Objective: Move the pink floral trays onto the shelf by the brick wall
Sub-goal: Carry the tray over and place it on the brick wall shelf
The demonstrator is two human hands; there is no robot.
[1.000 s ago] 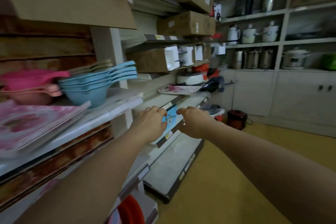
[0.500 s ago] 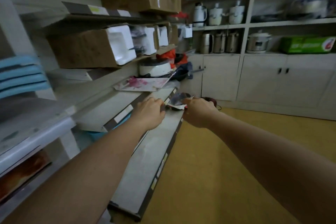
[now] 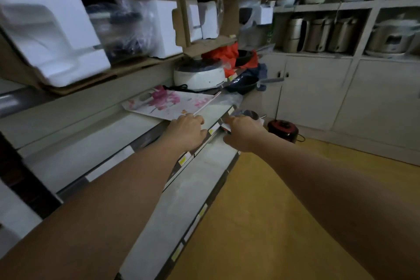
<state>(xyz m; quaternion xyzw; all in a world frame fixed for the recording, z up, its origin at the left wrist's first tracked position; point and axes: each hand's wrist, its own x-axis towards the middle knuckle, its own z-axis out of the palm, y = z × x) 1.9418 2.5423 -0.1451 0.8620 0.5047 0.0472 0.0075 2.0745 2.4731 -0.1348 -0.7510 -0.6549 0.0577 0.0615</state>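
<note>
Hands (image 3: 188, 130) nearer; tray (image 3: 168, 103) just beyond.

Grey metal shelf (image 3: 141, 129) carries a pink floral tray (image 3: 169, 103) lying flat, white cooker (image 3: 198, 74) standing just behind it.

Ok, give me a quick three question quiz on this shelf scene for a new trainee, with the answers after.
1. True or false: the pink floral tray lies flat on a shelf.
2. Which hand is nearer the tray's front edge: A left hand, B right hand?
3. What stands on the shelf right behind the tray?

Key:
1. True.
2. A; its fingers reach the tray's near edge, though a firm hold cannot be confirmed.
3. A round white cooker.
</note>
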